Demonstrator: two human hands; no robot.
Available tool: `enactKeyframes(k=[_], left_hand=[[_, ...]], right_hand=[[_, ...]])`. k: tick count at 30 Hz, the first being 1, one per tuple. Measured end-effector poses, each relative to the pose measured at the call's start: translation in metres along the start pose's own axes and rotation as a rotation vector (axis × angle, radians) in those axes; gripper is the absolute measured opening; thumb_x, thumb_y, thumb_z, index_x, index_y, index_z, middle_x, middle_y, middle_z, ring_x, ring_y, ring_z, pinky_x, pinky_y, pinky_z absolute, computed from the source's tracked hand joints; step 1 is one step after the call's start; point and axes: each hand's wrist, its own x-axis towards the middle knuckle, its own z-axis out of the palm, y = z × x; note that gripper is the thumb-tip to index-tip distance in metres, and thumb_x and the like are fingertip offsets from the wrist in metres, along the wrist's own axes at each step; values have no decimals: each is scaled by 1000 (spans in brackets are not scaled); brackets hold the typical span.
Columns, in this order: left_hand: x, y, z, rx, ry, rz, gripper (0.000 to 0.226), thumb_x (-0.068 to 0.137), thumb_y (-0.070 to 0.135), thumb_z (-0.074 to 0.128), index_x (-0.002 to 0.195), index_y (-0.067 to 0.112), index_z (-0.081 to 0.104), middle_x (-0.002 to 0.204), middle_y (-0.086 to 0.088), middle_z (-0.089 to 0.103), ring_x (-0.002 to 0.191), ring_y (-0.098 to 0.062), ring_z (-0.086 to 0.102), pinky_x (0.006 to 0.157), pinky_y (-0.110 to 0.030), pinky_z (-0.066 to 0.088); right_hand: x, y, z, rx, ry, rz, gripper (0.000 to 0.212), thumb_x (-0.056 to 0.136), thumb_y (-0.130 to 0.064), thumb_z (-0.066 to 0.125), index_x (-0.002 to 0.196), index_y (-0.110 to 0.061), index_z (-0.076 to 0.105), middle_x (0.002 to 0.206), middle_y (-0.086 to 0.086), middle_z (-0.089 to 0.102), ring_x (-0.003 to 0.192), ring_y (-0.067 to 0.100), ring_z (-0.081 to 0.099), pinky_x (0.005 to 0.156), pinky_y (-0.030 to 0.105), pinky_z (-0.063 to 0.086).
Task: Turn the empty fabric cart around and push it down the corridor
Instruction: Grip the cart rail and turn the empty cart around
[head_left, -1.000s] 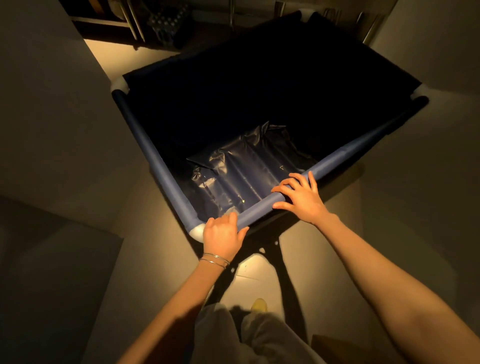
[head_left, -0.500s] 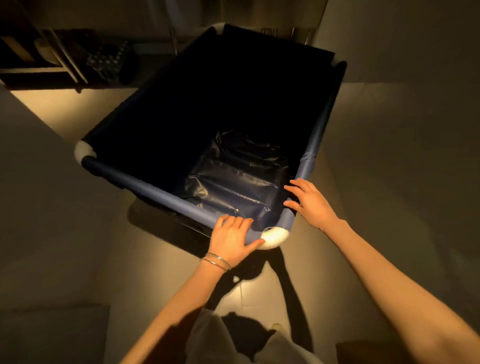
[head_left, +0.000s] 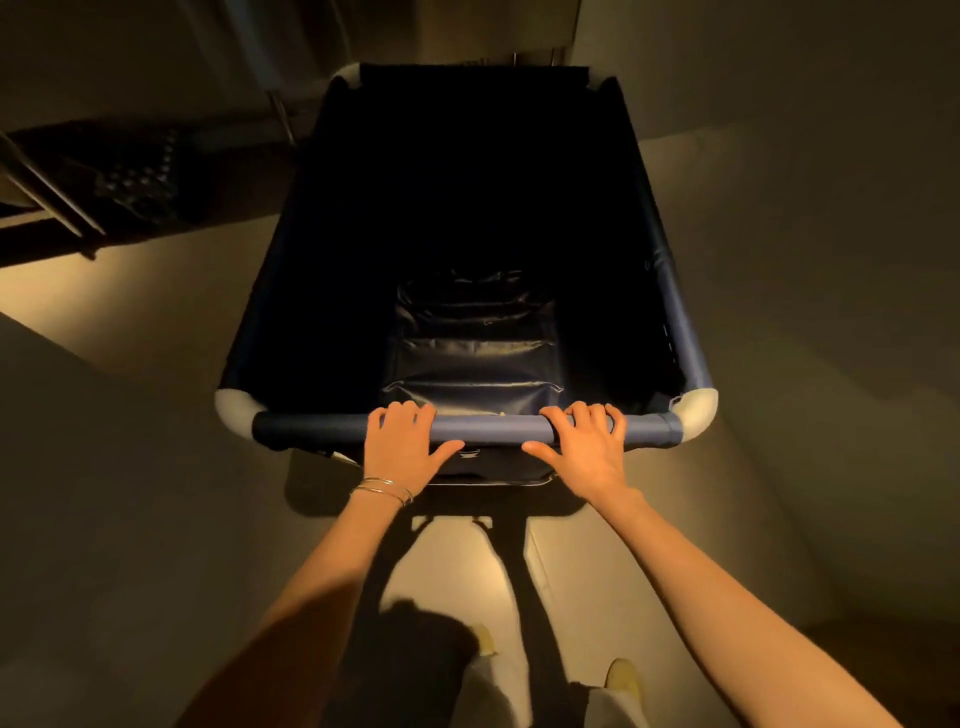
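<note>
The dark blue fabric cart (head_left: 685, 338) stands straight in front of me, long side running away from me, with white rounded corners. Its inside is dark and empty, with a creased shiny bottom panel showing. My left hand (head_left: 402, 449), with thin bracelets at the wrist, grips the near padded rail (head_left: 493, 430) left of centre. My right hand (head_left: 584, 447) grips the same rail right of centre. Fingers of both hands curl over the rail's top.
A dim wall (head_left: 805, 208) runs close along the cart's right side. At the left, a dark shelf unit (head_left: 93, 187) with metal legs stands on the pale floor (head_left: 156, 312). A lower wall or ledge lies at the near left. My feet show below.
The cart has swung round from a corner-on angle to square with me. My hands have moved from the corner onto the short near rail, one each side of centre.
</note>
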Motion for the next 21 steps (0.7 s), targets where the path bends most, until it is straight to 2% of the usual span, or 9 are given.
enactKeyframes(k=[5, 10, 12, 16, 21], left_hand=[[-7, 19, 4, -8, -36, -83, 58, 84, 65, 37, 112, 16, 50, 105, -9, 58, 98, -26, 50, 93, -41, 34], [-37, 39, 4, -64, -15, -115, 55, 84, 63, 41, 110, 16, 52, 102, -10, 58, 95, -26, 50, 90, -41, 35], [-53, 43, 4, -94, -9, -64, 50, 86, 58, 44, 115, 18, 51, 106, -8, 58, 98, -24, 50, 89, -39, 36], [-95, 42, 4, -152, 3, 26, 46, 88, 51, 48, 123, 21, 51, 104, -6, 63, 92, -22, 56, 79, -35, 41], [-153, 92, 7, -101, 27, -60, 42, 86, 52, 51, 117, 24, 53, 99, -4, 63, 87, -22, 56, 71, -35, 41]], right_hand=[[3, 13, -2, 44, -15, -43, 47, 82, -56, 53, 111, -20, 57, 102, 12, 59, 100, 33, 49, 93, 51, 28], [-16, 25, -9, 98, -51, -85, 73, 77, -76, 22, 108, -22, 59, 98, 10, 61, 97, 31, 52, 91, 52, 31], [-28, 34, -11, 106, -57, -105, 76, 77, -77, 16, 108, -22, 59, 97, 9, 61, 97, 30, 52, 90, 52, 32], [-57, 51, -18, 80, -51, -159, 75, 79, -76, 17, 106, -20, 61, 95, 9, 62, 95, 30, 54, 89, 52, 33], [-100, 75, -21, 2, -73, -222, 76, 79, -77, 14, 109, -23, 59, 98, 9, 62, 98, 31, 54, 91, 53, 33]])
